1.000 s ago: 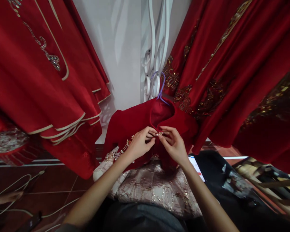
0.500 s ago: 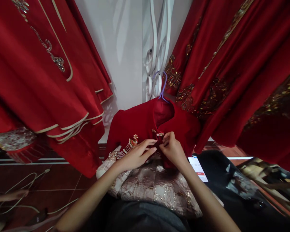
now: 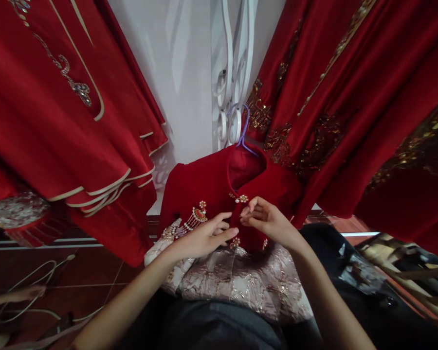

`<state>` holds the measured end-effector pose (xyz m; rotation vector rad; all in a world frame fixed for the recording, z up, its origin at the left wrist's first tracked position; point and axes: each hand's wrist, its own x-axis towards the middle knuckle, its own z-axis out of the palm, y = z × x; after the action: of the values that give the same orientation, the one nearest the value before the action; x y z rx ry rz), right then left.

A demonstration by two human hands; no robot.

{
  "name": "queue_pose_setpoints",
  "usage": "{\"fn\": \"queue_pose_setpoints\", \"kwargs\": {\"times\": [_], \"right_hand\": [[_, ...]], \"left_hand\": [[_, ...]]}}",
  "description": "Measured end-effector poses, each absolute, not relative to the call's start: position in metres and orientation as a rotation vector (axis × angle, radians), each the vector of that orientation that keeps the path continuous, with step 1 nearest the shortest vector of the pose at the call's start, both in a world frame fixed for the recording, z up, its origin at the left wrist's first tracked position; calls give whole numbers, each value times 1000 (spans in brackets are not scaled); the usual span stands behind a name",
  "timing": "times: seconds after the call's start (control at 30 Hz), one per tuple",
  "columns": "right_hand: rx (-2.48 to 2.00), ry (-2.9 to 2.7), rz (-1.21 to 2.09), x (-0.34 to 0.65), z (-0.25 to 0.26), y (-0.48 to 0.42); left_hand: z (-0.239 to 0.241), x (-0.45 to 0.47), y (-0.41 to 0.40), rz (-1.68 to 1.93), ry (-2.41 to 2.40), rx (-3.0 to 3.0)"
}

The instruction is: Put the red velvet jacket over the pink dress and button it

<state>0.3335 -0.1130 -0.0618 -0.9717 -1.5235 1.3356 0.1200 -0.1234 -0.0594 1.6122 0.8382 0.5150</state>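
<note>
A small red velvet jacket (image 3: 200,187) hangs in front of me on a purple hanger (image 3: 243,133), over a pale pink brocade skirt (image 3: 237,282). A pearl clasp (image 3: 240,198) closes its collar, and a beaded fan ornament (image 3: 197,216) hangs on its left chest. My left hand (image 3: 204,236) lies on the jacket front with fingers pinching the fabric edge. My right hand (image 3: 268,221) pinches the opposite edge just below the clasp. Both hands meet at the front opening.
Long red gowns hang to the left (image 3: 58,121) and right (image 3: 350,97), with gold embroidery on the right one. A white scrolled metal rack (image 3: 233,73) stands against the white wall behind. White cables (image 3: 32,282) lie on the dark red tiled floor at left.
My hands have moved down from the collar clasp, which is now uncovered and closed. They now work at the front edge below it. The phone screen seen at right is hidden.
</note>
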Motion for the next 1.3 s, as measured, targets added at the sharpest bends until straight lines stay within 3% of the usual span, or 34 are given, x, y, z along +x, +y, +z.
{"fn": "queue_pose_setpoints", "kwargs": {"times": [0.37, 0.5, 0.73, 0.97, 1.3], "right_hand": [[-1033, -1804, 1110, 323, -58, -126], [-1083, -1903, 1014, 322, -52, -133], [-1050, -1825, 1338, 322, -47, -137], [-1146, -1774, 1045, 321, -53, -127], [-1088, -1741, 984, 294, -65, -128]], "left_hand": [[-104, 122, -126, 589, 1059, 1876], [-85, 122, -130, 492, 1007, 1978], [-52, 105, -124, 547, 742, 1588], [-69, 103, -97, 944, 1113, 1623], [-64, 110, -111, 769, 816, 1347]]}}
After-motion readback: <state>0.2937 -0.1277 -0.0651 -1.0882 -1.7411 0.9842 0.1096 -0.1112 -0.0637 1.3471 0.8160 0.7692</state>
